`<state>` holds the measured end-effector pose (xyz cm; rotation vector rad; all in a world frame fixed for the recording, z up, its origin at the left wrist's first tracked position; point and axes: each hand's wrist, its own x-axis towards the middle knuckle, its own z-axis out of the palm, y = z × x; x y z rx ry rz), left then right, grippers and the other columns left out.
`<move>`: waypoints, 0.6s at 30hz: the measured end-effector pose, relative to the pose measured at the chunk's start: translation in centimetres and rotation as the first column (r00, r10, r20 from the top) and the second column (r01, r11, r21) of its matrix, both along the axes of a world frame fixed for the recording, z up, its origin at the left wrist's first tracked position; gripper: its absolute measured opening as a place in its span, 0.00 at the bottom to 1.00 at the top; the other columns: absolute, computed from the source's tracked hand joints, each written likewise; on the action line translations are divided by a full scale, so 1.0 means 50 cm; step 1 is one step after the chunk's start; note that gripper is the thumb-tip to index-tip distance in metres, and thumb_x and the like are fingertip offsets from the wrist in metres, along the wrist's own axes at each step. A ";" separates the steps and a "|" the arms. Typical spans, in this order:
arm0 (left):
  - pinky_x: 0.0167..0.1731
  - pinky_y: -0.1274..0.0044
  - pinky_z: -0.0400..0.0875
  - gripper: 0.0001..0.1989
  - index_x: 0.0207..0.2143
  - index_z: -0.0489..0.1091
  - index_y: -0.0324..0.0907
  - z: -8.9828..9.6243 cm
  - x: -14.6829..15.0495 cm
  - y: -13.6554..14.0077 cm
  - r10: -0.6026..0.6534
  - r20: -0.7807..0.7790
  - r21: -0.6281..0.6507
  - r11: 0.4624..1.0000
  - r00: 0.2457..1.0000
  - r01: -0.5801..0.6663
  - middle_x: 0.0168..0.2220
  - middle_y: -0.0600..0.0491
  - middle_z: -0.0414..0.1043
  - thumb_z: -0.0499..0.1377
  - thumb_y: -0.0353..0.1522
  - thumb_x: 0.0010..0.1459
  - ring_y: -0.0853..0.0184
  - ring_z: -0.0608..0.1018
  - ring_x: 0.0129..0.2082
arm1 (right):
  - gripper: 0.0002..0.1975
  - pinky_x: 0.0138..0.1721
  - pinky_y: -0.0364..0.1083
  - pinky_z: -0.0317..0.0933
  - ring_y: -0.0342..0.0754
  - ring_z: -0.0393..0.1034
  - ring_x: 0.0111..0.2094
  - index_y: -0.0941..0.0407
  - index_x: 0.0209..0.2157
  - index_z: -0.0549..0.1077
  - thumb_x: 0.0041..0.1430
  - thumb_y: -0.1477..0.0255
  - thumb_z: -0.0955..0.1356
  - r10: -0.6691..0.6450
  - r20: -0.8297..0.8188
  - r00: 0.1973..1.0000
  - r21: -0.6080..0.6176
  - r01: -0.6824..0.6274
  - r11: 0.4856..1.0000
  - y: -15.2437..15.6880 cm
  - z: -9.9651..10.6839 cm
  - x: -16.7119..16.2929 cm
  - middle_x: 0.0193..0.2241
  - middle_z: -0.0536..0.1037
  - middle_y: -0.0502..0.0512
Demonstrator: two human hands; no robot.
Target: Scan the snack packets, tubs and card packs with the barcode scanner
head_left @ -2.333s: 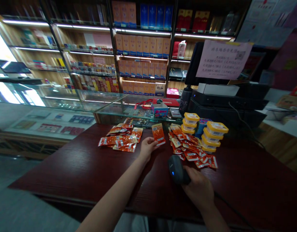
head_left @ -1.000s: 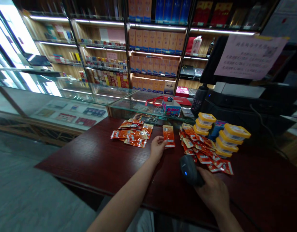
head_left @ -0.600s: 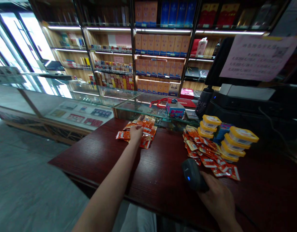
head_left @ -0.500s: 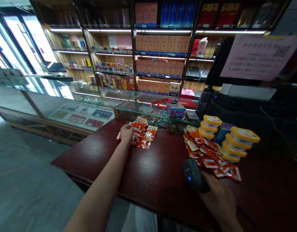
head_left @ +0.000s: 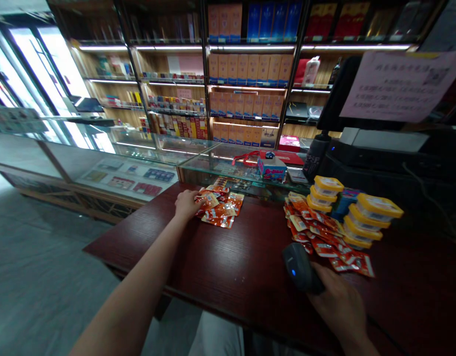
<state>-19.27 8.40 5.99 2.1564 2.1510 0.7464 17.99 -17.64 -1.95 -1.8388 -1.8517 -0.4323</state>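
Observation:
My left hand [head_left: 186, 203] is at the left edge of a small pile of orange-red snack packets [head_left: 222, 212], its fingers closed on the edge of a packet with a pale label [head_left: 210, 200]. Part of that grip is hidden by the hand itself. Low on the right, my right hand [head_left: 339, 299] is wrapped round the handle of a black barcode scanner [head_left: 301, 269] with a blue light on it. The scanner's head points away from me, over the table. Just beyond it lies a larger heap of the same packets [head_left: 316, 230].
Yellow-lidded tubs [head_left: 370, 220] stand stacked behind the larger heap. A dark monitor with a pink paper sign [head_left: 401, 89] rises at the right. The glass counter [head_left: 198, 165] borders the far side of the dark wooden table [head_left: 228, 267]. A small colourful box [head_left: 271, 168] sits on the glass.
My left hand has shifted slightly left, and a packet with its pale label showing now lies at its fingertips. The right hand and scanner stay nearly in place.

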 end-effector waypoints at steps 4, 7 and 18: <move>0.55 0.58 0.56 0.16 0.41 0.76 0.50 -0.011 -0.006 -0.010 -0.234 -0.048 -0.105 0.968 0.971 0.228 0.47 0.49 0.74 0.63 0.38 0.48 0.51 0.70 0.51 | 0.16 0.34 0.49 0.63 0.52 0.74 0.36 0.54 0.46 0.69 0.55 0.71 0.62 0.005 -0.012 1.000 0.002 -0.005 1.000 0.001 0.001 -0.001 0.38 0.79 0.55; 0.56 0.49 0.46 0.14 0.38 0.76 0.52 -0.009 -0.011 -0.016 -0.320 -0.031 -0.141 0.939 0.947 0.312 0.47 0.52 0.75 0.62 0.31 0.46 0.50 0.69 0.52 | 0.15 0.34 0.48 0.63 0.52 0.75 0.36 0.54 0.45 0.69 0.55 0.70 0.62 -0.001 -0.013 1.000 0.002 0.001 1.000 0.001 0.002 -0.002 0.39 0.79 0.55; 0.48 0.70 0.66 0.11 0.32 0.78 0.45 0.004 0.012 -0.034 -0.352 0.087 -0.101 0.927 0.932 0.360 0.38 0.50 0.77 0.60 0.30 0.43 0.56 0.74 0.45 | 0.16 0.33 0.48 0.62 0.52 0.74 0.35 0.54 0.46 0.69 0.55 0.71 0.62 0.000 0.004 1.000 -0.009 0.000 1.000 0.000 0.004 -0.001 0.38 0.79 0.55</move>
